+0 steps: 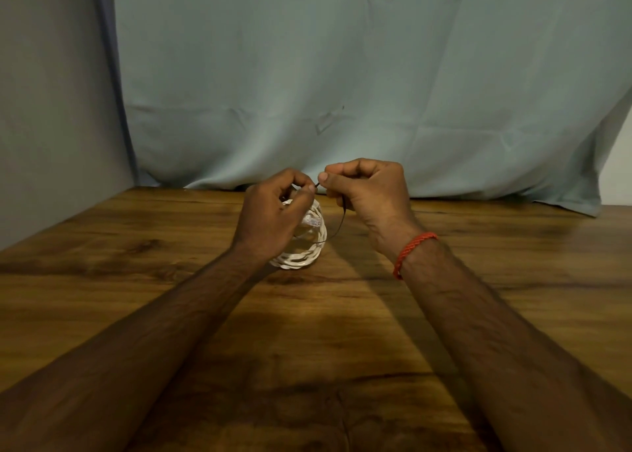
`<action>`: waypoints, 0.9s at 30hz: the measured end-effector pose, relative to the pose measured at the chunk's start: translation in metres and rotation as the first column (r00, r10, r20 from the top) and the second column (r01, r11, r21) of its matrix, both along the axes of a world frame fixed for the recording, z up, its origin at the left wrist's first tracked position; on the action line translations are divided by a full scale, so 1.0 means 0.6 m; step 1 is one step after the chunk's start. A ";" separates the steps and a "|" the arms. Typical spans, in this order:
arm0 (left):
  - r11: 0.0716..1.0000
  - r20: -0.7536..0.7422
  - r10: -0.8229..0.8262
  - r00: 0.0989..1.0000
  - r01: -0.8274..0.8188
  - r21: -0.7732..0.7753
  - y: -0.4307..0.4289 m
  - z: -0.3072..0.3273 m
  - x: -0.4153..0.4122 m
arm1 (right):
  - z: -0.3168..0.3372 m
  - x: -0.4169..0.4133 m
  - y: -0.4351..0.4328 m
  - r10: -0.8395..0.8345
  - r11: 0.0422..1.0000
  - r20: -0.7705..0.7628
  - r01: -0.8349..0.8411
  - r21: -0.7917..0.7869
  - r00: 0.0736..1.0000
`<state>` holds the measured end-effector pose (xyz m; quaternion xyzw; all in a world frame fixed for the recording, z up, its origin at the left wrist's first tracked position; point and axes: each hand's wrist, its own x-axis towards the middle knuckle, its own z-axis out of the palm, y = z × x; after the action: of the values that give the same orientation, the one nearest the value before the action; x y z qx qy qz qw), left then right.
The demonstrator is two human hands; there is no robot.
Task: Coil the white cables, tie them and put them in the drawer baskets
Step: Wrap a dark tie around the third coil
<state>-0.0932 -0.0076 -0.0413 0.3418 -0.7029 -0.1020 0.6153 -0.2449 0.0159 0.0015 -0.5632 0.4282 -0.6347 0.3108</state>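
A coiled white cable (301,256) with a clear plug at its end stands on edge on the wooden table (342,332), near the middle. My left hand (270,212) grips the top of the coil and pinches one end of a thin dark tie (337,229). My right hand (366,191) pinches the tie's other part just right of the coil. The tie loops down from my right hand and under the coil's right side. Much of the coil is hidden behind my left hand.
A pale blue-green cloth (342,75) hangs behind the table's far edge. A grey wall (51,109) stands at the left. A red braided band (410,253) circles my right wrist. No basket or drawer is in view.
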 end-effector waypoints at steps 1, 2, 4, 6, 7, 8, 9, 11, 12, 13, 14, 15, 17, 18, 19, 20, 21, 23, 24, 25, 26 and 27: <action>1.000 -0.002 -0.001 1.000 0.001 -0.001 0.000 0.000 0.000 | 0.000 0.001 0.000 0.008 1.000 0.011 -0.009 0.007 1.000; 1.000 -0.005 -0.002 1.000 0.002 -0.001 -0.001 0.000 0.000 | 0.001 0.002 0.001 0.013 1.000 0.027 -0.013 0.012 1.000; 1.000 -0.007 -0.001 1.000 0.001 0.000 -0.001 0.000 0.000 | 0.001 0.002 0.000 0.005 1.000 0.054 -0.005 0.008 0.999; 1.000 -0.003 -0.004 1.000 0.004 -0.003 -0.001 0.001 0.000 | 0.000 0.001 -0.002 -0.002 1.000 0.073 0.002 -0.004 0.997; 1.000 -0.002 -0.007 1.000 0.007 -0.003 -0.001 0.001 0.000 | 0.000 0.000 -0.003 -0.003 1.000 0.076 0.004 -0.010 0.997; 1.000 -0.003 -0.010 1.000 0.010 -0.001 -0.001 0.001 0.000 | 0.000 0.001 -0.004 -0.006 1.000 0.072 0.007 -0.013 0.997; 1.000 -0.004 -0.011 1.000 0.011 0.001 -0.002 0.001 0.000 | -0.001 0.001 -0.004 -0.010 1.000 0.063 0.010 -0.013 0.998; 1.000 -0.010 -0.009 1.000 0.009 0.005 -0.004 -0.001 0.001 | -0.001 0.003 -0.004 -0.014 1.000 0.044 0.014 -0.011 0.999; 1.000 -0.015 -0.007 1.000 0.007 0.009 -0.005 -0.001 0.001 | -0.002 0.003 -0.003 -0.014 1.000 0.032 0.014 -0.008 0.999; 1.000 -0.019 -0.003 1.000 0.004 0.013 -0.005 -0.001 0.001 | -0.002 0.003 -0.003 -0.012 1.000 0.021 0.012 -0.007 1.000; 1.000 -0.021 0.001 1.000 0.000 0.015 -0.005 -0.001 0.001 | -0.002 0.003 -0.003 -0.009 1.000 0.014 0.009 -0.008 1.000; 1.000 -0.023 0.004 1.000 -0.004 0.014 -0.004 -0.001 0.001 | -0.002 0.004 -0.002 -0.005 1.000 0.009 0.005 -0.012 1.000; 1.000 -0.030 0.004 1.000 -0.004 0.013 -0.002 0.000 0.000 | -0.003 0.005 -0.002 0.001 1.000 0.004 -0.001 -0.022 1.000; 1.000 -0.034 0.004 0.999 -0.004 0.015 -0.002 0.000 0.000 | -0.004 0.006 -0.003 0.006 1.000 0.006 -0.006 -0.026 1.000; 1.000 -0.037 0.007 0.999 -0.006 0.017 -0.002 0.000 0.000 | -0.004 0.007 -0.003 0.015 1.000 0.014 -0.015 -0.028 1.000; 1.000 -0.039 0.012 0.999 -0.011 0.017 -0.003 -0.001 0.001 | -0.004 0.009 -0.003 0.027 0.999 0.029 -0.026 -0.027 0.999; 1.000 -0.039 0.017 0.999 -0.016 0.015 -0.004 0.000 0.002 | -0.004 0.010 -0.003 0.040 0.999 0.047 -0.039 -0.025 0.998; 1.000 -0.039 0.019 0.999 -0.019 0.011 -0.006 0.000 0.003 | -0.001 0.011 -0.004 0.070 0.998 0.084 -0.069 -0.014 0.994; 1.000 -0.043 0.017 0.999 -0.017 0.012 -0.007 0.000 0.003 | 0.000 0.011 -0.005 0.084 0.996 0.096 -0.084 -0.004 0.992; 1.000 -0.046 0.017 0.999 -0.017 0.014 -0.008 0.000 0.004 | 0.000 0.011 -0.005 0.099 0.995 0.100 -0.100 0.004 0.990; 1.000 -0.047 0.020 0.999 -0.020 0.015 -0.008 0.000 0.004 | 0.000 0.011 -0.005 0.116 0.993 0.100 -0.117 0.006 0.988; 1.000 -0.045 0.025 0.999 -0.024 0.015 -0.008 0.000 0.004 | -0.001 0.011 -0.005 0.135 0.991 0.094 -0.136 0.004 0.986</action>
<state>-0.0907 -0.0124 -0.0412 0.3526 -0.6839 -0.1073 0.6296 -0.2381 0.0126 0.0011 -0.5592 0.3772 -0.6356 0.3756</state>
